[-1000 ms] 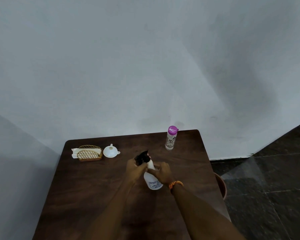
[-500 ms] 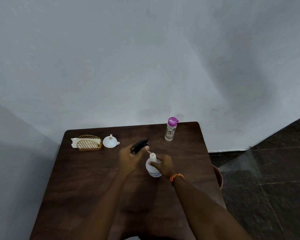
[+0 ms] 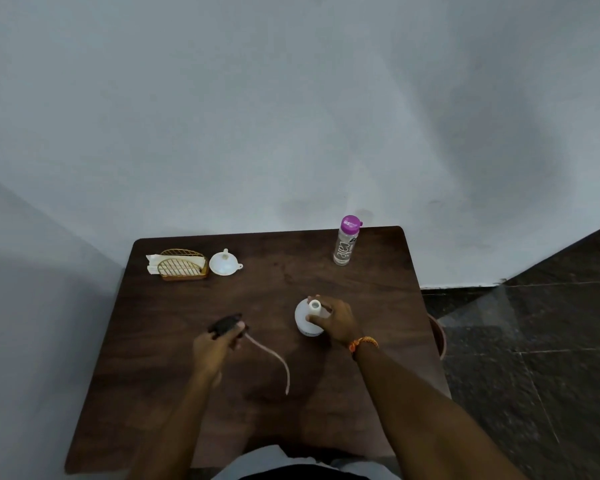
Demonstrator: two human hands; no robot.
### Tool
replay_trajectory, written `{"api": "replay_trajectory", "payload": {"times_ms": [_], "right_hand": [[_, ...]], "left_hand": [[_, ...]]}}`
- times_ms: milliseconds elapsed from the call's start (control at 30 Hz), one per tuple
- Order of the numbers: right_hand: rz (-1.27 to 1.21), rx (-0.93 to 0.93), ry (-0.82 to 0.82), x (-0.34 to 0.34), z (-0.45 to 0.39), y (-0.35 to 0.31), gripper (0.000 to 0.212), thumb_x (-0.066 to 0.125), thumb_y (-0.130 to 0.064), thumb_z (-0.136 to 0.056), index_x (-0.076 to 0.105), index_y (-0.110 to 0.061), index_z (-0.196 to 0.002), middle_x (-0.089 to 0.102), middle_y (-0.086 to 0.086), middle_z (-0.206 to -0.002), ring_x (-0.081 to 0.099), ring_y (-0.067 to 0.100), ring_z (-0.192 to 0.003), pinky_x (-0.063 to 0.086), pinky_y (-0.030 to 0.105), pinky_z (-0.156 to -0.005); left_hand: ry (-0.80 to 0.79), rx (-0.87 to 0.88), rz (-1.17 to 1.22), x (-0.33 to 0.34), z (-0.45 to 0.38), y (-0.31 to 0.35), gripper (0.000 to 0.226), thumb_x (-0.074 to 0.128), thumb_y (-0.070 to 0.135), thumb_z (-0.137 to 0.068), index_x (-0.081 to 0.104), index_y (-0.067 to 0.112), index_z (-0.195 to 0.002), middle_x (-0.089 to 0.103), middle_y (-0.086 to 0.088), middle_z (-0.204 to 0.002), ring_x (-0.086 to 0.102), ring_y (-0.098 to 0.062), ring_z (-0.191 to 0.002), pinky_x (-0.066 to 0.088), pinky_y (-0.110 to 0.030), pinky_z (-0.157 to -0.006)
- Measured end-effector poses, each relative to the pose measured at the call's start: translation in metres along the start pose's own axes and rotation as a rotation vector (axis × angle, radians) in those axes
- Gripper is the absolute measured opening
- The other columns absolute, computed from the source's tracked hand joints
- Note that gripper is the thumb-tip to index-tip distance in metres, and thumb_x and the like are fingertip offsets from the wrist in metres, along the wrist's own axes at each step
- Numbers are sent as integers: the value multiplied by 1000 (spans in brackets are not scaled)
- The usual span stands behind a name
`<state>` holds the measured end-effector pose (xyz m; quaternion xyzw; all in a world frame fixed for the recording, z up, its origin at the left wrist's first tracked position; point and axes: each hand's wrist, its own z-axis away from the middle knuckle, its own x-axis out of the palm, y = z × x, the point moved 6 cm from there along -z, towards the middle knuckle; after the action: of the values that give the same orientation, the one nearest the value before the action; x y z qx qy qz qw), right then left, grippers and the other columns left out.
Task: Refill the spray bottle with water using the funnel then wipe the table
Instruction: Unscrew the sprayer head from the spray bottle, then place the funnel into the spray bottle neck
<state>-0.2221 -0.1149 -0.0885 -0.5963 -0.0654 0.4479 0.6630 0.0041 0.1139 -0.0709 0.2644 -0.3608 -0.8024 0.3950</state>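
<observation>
The white spray bottle [image 3: 305, 319] stands upright on the dark wooden table [image 3: 278, 285], its neck uncovered. My right hand [image 3: 336, 320] grips it round the neck and shoulder. My left hand [image 3: 215, 348] holds the black spray head [image 3: 225, 325] low over the table to the bottle's left, and its thin dip tube [image 3: 274, 358] curves down to the right. A white funnel [image 3: 224, 262] lies at the back left of the table. A clear water bottle with a purple cap [image 3: 345, 242] stands at the back right.
A gold wire holder with white napkins [image 3: 181, 265] sits left of the funnel. A wall runs behind and to the left of the table. A brown bin [image 3: 437, 336] stands on the dark tiled floor by the table's right edge.
The spray head came off the bottle. My left hand carried it, tube trailing, down and to the left, while my right hand kept hold of the bottle.
</observation>
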Motion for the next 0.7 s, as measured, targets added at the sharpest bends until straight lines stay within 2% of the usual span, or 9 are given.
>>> {"api": "replay_trajectory", "payload": {"times_ms": [67,133,267,367,433,500,567,633,700], "right_hand": [[-8,-8,-28,7,1,-3,49,88,-22,-81,74,-19,-127,70,-1,-135,54,8,-135,43,25,-111],[-19,-9,-37,12,2,-4,51,87,-23,-81,73,-19,-129,69,-1,-136,52,7,-137,43,27,-113],[52,-32,-95,16,4,-6,54,84,-21,-84,67,-19,-136,64,2,-143,47,13,-143,41,33,-117],[132,-37,-151,14,4,-6,62,80,-14,-86,59,-17,-144,57,7,-150,44,19,-147,35,30,-118],[167,-31,-173,13,3,-6,69,78,-10,-84,54,-18,-149,53,7,-154,42,20,-148,35,33,-120],[202,-39,-217,13,3,-6,76,72,-6,-83,48,-21,-153,49,6,-158,38,21,-150,34,36,-121],[253,-82,-246,12,1,-5,78,62,2,-84,43,-21,-157,46,5,-160,36,20,-151,32,36,-123],[322,-149,-237,6,-4,-5,73,57,6,-88,43,-17,-156,46,6,-159,39,23,-150,30,37,-125],[409,-204,-223,-2,-11,-6,68,55,9,-90,46,-12,-154,49,8,-157,43,25,-148,29,32,-124]], "left_hand": [[-11,-92,-40,8,-4,-38,37,91,10,-75,76,-8,-105,78,-23,-90,73,-25,-67,62,-28,-55],[-18,-135,-68,16,-5,-59,39,91,6,-75,74,-8,-106,78,-22,-91,75,-29,-72,65,-32,-60],[-3,-175,-92,30,-10,-69,35,88,2,-77,70,-7,-106,76,-24,-95,75,-32,-73,65,-34,-59],[35,-216,-77,33,-16,-69,27,82,-4,-82,67,-7,-104,73,-28,-99,74,-31,-68,63,-32,-52],[28,-257,-81,35,-19,-73,23,81,-4,-84,65,-5,-102,71,-26,-103,74,-32,-72,63,-32,-51],[57,-270,-167,35,-20,-75,30,88,7,-79,68,-1,-101,71,-22,-105,73,-31,-81,65,-36,-55],[95,-258,-338,31,-20,-74,40,95,29,-69,74,6,-94,75,-13,-98,72,-26,-84,64,-39,-66],[111,-253,-431,26,-18,-72,49,89,52,-59,77,12,-86,75,-7,-92,70,-25,-85,59,-37,-71],[187,-277,-518,14,-24,-70,74,74,73,-50,80,15,-95,75,-6,-101,69,-30,-96,57,-38,-79]]}}
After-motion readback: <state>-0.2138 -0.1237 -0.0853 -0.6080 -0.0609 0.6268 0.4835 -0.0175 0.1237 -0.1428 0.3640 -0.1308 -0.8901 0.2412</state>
